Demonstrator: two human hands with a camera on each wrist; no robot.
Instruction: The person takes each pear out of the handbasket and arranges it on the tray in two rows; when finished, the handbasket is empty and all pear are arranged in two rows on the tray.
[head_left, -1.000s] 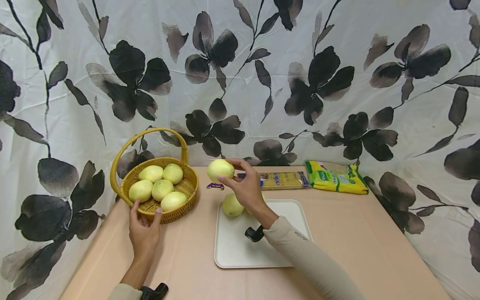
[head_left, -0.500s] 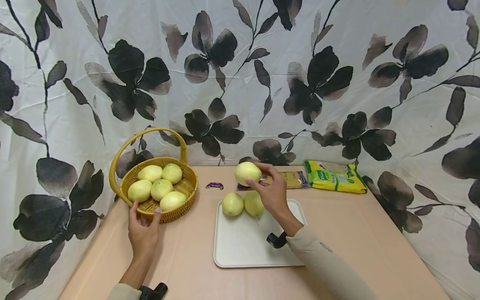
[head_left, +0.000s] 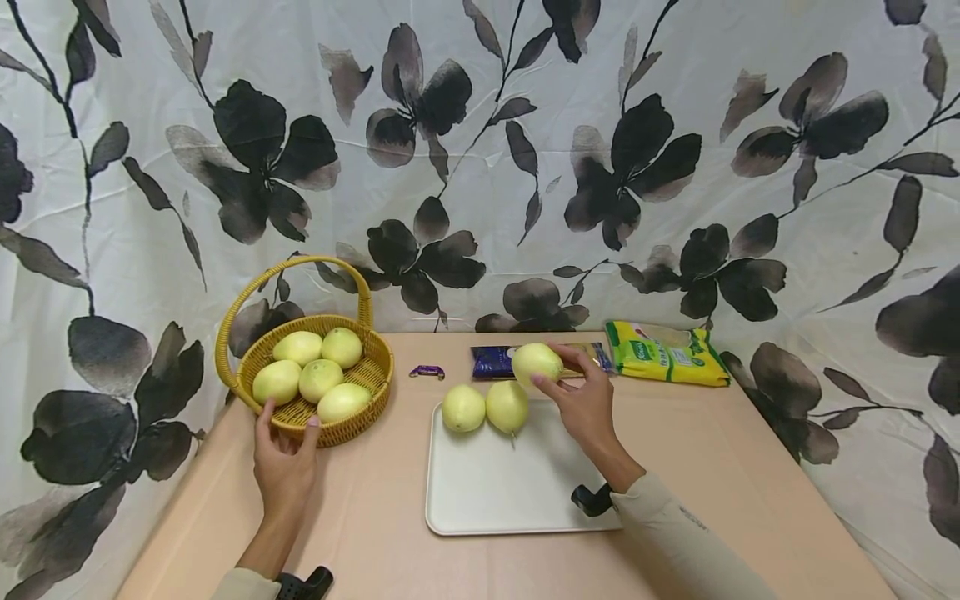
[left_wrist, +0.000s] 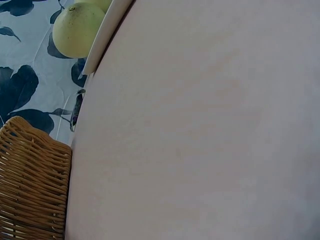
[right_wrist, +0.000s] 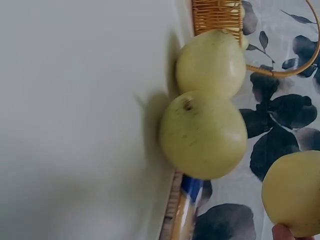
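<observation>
My right hand [head_left: 588,404] pinches a round yellow-green pear [head_left: 534,365] above the back edge of a white tray [head_left: 498,504]. In the right wrist view this held pear [right_wrist: 294,192] shows at the lower right, with a fingertip under it. Two more pears [head_left: 463,408] sit side by side in the tray's back left corner. My left hand [head_left: 283,475] holds the front rim of a yellow wicker basket [head_left: 352,430], thumb and forefinger apart on it. Several pears [head_left: 321,380] lie inside the basket. The left wrist view shows the basket's woven wall [left_wrist: 35,185], but no hand.
A small purple-wrapped candy [head_left: 427,372] lies between basket and tray. Behind the tray is a long blue and gold packet [head_left: 495,362], partly covered by the held pear. A green and yellow bag [head_left: 667,354] lies to its right. A floral cloth [head_left: 480,167] hangs behind the table.
My right hand has carried the pear rightward, from near the candy to above the tray's back edge, uncovering the two tray pears. My left hand stays at the basket.
</observation>
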